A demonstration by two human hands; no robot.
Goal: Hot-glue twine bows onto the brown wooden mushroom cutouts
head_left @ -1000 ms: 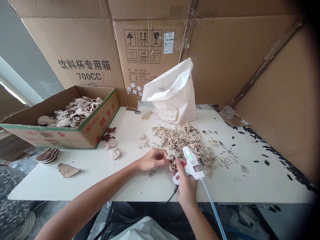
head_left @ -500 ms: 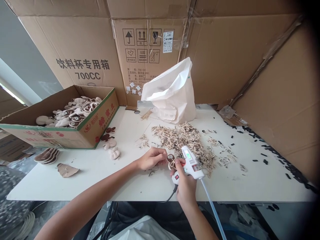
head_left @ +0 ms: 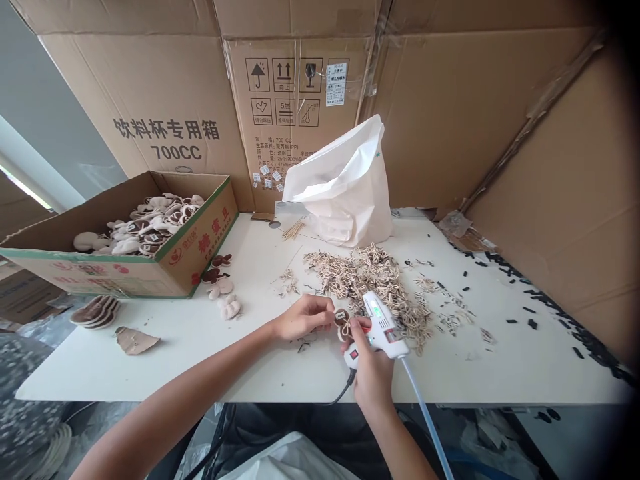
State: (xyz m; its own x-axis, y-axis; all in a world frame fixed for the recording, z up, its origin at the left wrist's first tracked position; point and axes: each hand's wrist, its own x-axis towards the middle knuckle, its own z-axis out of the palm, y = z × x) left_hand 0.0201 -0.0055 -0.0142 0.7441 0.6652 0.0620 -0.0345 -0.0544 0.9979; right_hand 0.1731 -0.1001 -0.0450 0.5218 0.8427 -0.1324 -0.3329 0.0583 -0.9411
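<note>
My right hand is wrapped round a white hot glue gun, with a long translucent glue stick running out of its back toward me. The thumb and fingertips of that hand also pinch a small brown-and-cream plush piece, which bears a white label and a cord bow. My left hand is closed, its fingertips at the left edge of the same plush piece. Just beyond both hands lies a heap of beige cord loops, partly hidden by the glue gun.
At the left an open cardboard box holds many plush pieces. More plush pieces lie beside it, near a torn cardboard scrap. A white bag stands behind the heap. Small black bits are scattered at the right. Cardboard walls enclose the table.
The plush piece has tilted slightly, its labelled face turned a little more upward. Both hands and the glue gun stay in nearly the same place.
</note>
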